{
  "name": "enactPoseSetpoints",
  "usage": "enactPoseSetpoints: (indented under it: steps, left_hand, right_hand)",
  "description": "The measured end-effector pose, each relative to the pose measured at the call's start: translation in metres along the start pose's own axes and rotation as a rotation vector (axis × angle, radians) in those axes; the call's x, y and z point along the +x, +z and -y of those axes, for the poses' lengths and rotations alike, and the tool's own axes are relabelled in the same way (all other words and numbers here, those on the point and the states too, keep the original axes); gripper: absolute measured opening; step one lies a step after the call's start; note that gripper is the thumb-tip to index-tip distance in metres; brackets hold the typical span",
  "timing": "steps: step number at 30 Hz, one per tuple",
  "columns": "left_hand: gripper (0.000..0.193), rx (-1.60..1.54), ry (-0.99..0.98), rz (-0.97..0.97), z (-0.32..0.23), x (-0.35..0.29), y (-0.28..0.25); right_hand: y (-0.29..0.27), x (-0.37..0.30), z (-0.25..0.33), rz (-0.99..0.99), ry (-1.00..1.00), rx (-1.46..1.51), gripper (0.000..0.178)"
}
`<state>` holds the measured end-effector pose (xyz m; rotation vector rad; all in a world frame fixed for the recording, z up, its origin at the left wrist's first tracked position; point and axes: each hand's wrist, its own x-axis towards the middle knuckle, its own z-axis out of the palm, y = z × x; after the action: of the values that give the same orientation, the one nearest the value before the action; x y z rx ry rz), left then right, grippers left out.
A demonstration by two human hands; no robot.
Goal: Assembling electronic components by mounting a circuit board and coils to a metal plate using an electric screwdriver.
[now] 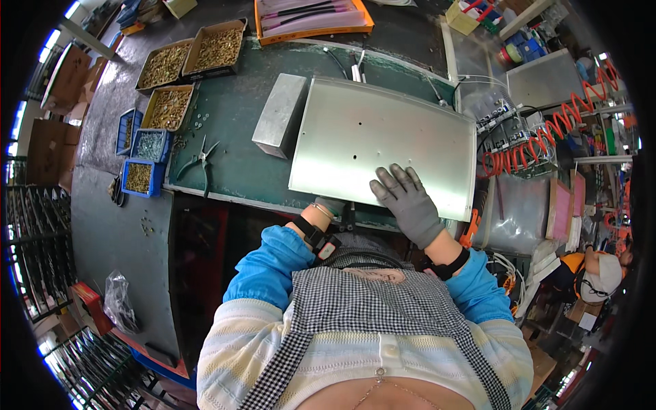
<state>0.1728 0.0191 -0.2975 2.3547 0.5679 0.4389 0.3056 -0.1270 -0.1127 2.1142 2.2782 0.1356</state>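
Note:
A flat silvery metal panel point(396, 137) with a few small dark holes lies in front of me on the green work surface. My right hand point(412, 208), in a grey glove, rests near its front edge with the fingers stretched out over the metal. At the near left edge, my left hand point(331, 206) is also gloved and reaches beneath the panel, which hides its fingers. A solid grey metal block point(281, 115) stands just left of the panel. Further left, pliers point(203, 162) with dark green handles lie with their jaws apart.
Cardboard trays of brass-coloured parts point(214, 49) and blue bins of small hardware point(141, 178) stand on the left. An orange box point(314, 31) sits at the back. At right, a red coiled hose point(540, 140) hangs near metal fittings; an orange-handled tool point(471, 229) is beside the panel.

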Motion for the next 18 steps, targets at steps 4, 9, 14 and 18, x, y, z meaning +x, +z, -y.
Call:
enactPoseSetpoints:
  steps: [4, 9, 14, 18]
  left_hand:
    - [0.029, 0.007, -0.008, 0.002, 0.0043, -0.0006, -0.0037]
    - [0.029, 0.009, -0.014, 0.009, 0.0052, -0.0011, -0.0055]
    - [0.028, 0.004, -0.020, 0.004, 0.0014, -0.0009, -0.0024]
    - [0.028, -0.005, -0.016, 0.014, 0.0002, 0.0002, 0.0002]
  right_hand:
    - [-0.0002, 0.0005, 0.0001, 0.011, -0.020, -0.019, 0.050]
    - [-0.0005, 0.0008, -0.0001, 0.000, -0.017, -0.002, 0.049]
    - [-0.0020, -0.0005, 0.0002, 0.013, -0.011, -0.008, 0.049]
    - [-0.0021, 0.0006, -0.0002, 0.004, -0.012, -0.020, 0.049]
